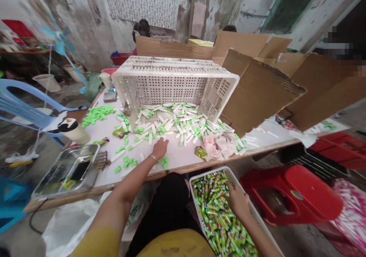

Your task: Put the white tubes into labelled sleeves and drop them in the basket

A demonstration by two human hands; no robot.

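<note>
White tubes (pixel 183 121) with green caps lie spilled in the middle of the desk (pixel 180 156), just below a tipped white crate (pixel 171 93). The left hand (pixel 159 148) rests open near them, holding nothing. The right hand (pixel 238 199) is in a white tray (pixel 207 173) of green packed tubes (pixel 217 215) by the desk's front edge, and I cannot tell if it grips any

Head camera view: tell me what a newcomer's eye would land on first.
A big white perforated plastic crate stands tilted at the far side of the table, with a heap of white tubes and green pieces spread in front of it. Nearest the camera, below the table edge, the right hand reaches into a white tray packed with green printed tubes.
</note>
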